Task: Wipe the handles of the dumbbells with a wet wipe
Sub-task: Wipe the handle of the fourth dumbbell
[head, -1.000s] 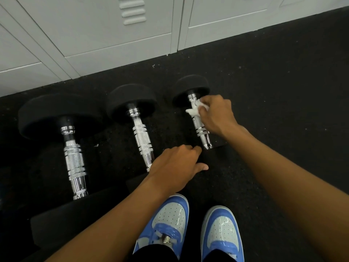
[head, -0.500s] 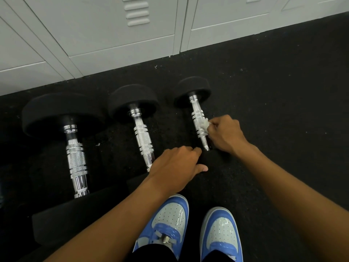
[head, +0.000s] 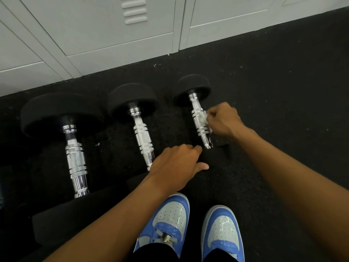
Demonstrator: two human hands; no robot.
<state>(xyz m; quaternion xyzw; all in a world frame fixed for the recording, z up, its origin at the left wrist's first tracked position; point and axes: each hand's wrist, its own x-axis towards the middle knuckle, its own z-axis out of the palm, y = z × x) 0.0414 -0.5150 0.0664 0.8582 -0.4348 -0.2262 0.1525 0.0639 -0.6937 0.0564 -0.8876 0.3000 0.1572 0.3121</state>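
Observation:
Three black dumbbells with chrome handles lie side by side on the black floor: a large left one (head: pixel 76 161), a middle one (head: pixel 142 138) and a small right one (head: pixel 198 118). My right hand (head: pixel 223 120) presses a crumpled white wet wipe (head: pixel 203 118) against the right side of the small dumbbell's handle, at mid-length. My left hand (head: pixel 177 167) rests palm down on the near black head of the small dumbbell (head: pixel 215 154), fingers curled over its edge, and covers the middle handle's near end.
Grey metal lockers (head: pixel 113 35) line the far edge of the rubber floor (head: pixel 283 91). My two blue and white shoes (head: pixel 188 224) stand just below the hands. Open floor stretches to the right of the small dumbbell.
My right hand slid the wipe from the handle's far end down toward its near end, then back up to the middle. The left hand stayed put on the dumbbell head.

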